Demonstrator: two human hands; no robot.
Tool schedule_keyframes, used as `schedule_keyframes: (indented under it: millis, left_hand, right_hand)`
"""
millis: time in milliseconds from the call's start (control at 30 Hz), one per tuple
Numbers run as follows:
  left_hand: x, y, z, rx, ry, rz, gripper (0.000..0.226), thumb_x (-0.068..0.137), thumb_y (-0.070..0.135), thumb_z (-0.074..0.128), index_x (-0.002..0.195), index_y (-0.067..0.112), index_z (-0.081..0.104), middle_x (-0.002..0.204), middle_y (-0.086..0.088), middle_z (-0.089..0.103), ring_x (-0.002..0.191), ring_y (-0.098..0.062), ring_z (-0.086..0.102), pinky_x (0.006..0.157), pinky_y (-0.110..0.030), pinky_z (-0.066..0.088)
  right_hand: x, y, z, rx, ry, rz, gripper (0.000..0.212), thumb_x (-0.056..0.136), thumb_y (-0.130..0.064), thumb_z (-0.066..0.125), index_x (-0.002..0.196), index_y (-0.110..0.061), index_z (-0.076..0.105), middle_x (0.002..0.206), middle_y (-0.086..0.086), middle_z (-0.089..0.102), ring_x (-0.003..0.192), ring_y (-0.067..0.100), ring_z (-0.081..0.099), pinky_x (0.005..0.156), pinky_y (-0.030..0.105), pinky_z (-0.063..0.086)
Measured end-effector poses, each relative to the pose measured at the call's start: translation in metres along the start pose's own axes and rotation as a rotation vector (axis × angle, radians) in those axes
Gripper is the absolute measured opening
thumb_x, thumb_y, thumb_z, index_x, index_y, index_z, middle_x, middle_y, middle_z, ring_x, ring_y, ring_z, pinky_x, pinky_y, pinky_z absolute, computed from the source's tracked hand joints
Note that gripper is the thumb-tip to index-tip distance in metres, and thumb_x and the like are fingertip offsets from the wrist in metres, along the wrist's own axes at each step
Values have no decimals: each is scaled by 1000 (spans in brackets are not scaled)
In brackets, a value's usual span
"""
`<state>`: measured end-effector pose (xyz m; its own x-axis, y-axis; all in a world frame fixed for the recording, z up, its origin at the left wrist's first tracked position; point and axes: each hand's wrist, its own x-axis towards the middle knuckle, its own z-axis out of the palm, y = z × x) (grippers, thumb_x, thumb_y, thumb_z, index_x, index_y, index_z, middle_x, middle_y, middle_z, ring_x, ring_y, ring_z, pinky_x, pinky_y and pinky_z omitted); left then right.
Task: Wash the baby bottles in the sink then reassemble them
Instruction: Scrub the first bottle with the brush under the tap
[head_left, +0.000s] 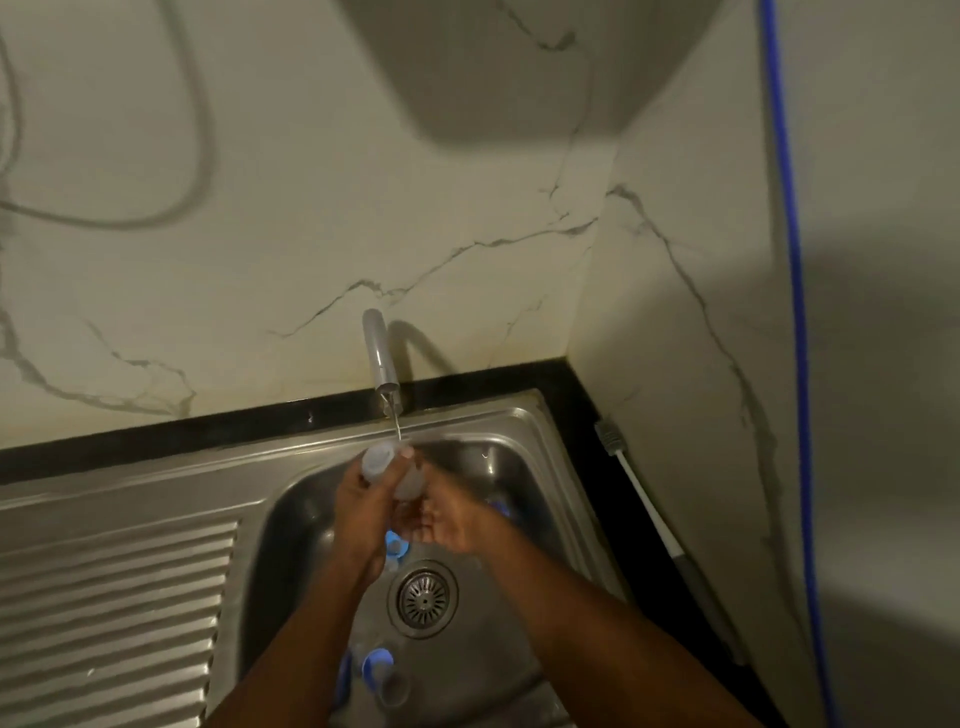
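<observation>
1. The left hand (363, 499) curls round a clear baby bottle (375, 460) under the tap's (379, 358) thin stream; the right hand (449, 525) cups just beside it, grip unclear.
2. Wet plastic may slip, dropping onto blue parts (395, 545) below the hands.
3. Steel sink (291, 545), black table (156, 441), marble walls (311, 208); brush (639, 493) lies right.

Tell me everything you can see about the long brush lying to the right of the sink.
The brush lies flat on the black counter between the sink and the side wall. It has a grey bristle head at the far end, a thin white shaft and a grey handle nearest the person. Nothing grips it.
</observation>
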<state>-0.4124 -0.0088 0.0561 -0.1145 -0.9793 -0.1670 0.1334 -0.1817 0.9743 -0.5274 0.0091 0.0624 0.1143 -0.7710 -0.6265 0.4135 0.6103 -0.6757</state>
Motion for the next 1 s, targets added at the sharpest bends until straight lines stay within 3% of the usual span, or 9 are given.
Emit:
schedule_keyframes:
  millis: [133, 267, 367, 433, 467, 567, 667, 833, 1000]
  left_hand:
    - [3, 3, 10, 215, 38, 94, 34, 86, 30, 76, 114, 16, 63, 105, -2, 69, 96, -16, 67, 85, -37, 56]
    - [9, 1, 11, 232, 46, 120, 40, 86, 36, 75, 119, 21, 60, 110, 0, 67, 101, -21, 66, 84, -40, 57]
    - [13, -3, 11, 141, 75, 34, 44, 87, 41, 71, 123, 19, 58, 116, -5, 66, 104, -24, 66, 83, -40, 57]
    - [16, -7, 10, -30, 82, -96, 55, 87, 46, 69, 131, 16, 54, 124, -12, 63, 109, -29, 65, 88, -48, 58]
    - [18, -9, 9, -133, 66, -170, 59, 89, 49, 66, 135, 16, 51, 128, -14, 61, 113, -31, 64, 90, -51, 57]
    - [16, -11, 6, -425, -35, -390, 68, 92, 59, 56, 142, 15, 45, 133, -19, 59, 120, -34, 61, 92, -49, 54]
    - [14, -5, 5, -603, -69, -482, 72, 87, 58, 62, 143, 15, 45, 134, -20, 58, 122, -36, 60, 92, -50, 52]
    - [18, 10, 7, -636, -35, -495, 42, 90, 21, 68, 128, 11, 55, 130, -22, 62, 117, -36, 63, 93, -48, 53]
    - [38, 7, -2, -637, -24, -490, 53, 87, 24, 73, 135, 11, 53, 127, -20, 65, 111, -33, 67, 88, -43, 57]
  right_hand:
    - [-3, 10, -18, -496, 419, -74, 51, 100, -51, 40, 125, -10, 60, 126, 13, 63, 115, 28, 61, 98, 41, 49]
    - [-36, 7, -74, -991, 830, -361, 26, 96, -24, 54, 117, -14, 64, 117, 9, 66, 107, 23, 63, 85, 28, 48]
    - [-76, 4, -127, -1275, 1051, -297, 31, 96, -16, 54, 126, -10, 59, 124, 13, 62, 113, 27, 60, 93, 33, 50]
    - [-100, 5, -150, -1440, 1231, -259, 21, 88, -17, 69, 106, -6, 69, 105, 11, 70, 94, 21, 68, 77, 27, 53]
    - [-109, 8, -157, -1520, 1258, -213, 15, 85, -17, 73, 97, -7, 71, 97, 8, 71, 87, 18, 70, 70, 24, 53]
    - [-119, 30, -173, -1617, 1066, -32, 22, 101, -10, 47, 117, -10, 63, 118, 5, 65, 107, 19, 64, 84, 26, 49]
    - [-115, 36, -181, -1633, 1014, -36, 25, 103, -10, 42, 119, -11, 61, 122, 5, 62, 111, 19, 61, 88, 26, 47]
    - [-110, 34, -184, -1470, 975, 9, 24, 98, -8, 45, 113, 1, 62, 109, 17, 60, 107, 34, 60, 84, 37, 48]
    - [-99, 27, -185, -1369, 1015, -130, 21, 97, -22, 49, 101, -4, 60, 106, 10, 60, 88, 24, 59, 74, 31, 49]
